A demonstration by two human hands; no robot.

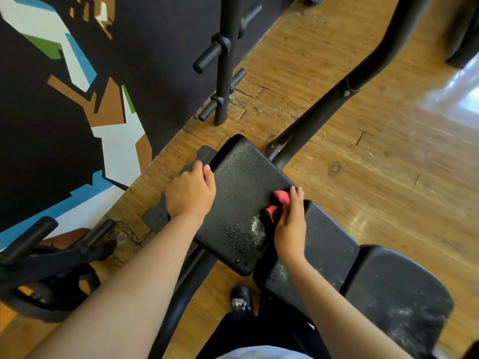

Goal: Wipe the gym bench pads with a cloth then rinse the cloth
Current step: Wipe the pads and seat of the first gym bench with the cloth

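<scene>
A black bench seat pad [241, 182] lies in the middle of the view, with water drops and a whitish smear near its right edge. Two more black pads [329, 244] [396, 288] run to the lower right, both dusty. My right hand [290, 224] grips a pink cloth [281, 196] and holds it against the seat pad's right edge, at the gap to the neighbouring pad. My left hand [190, 191] rests on the seat pad's left edge, fingers curled over it.
The bench's black frame tube [337, 97] rises to the upper right. A plate-storage post with pegs [223, 60] stands by the painted wall [64, 112]. Another black machine [51, 263] sits at lower left. My shoe [241, 297] stands on the wooden floor [388, 151].
</scene>
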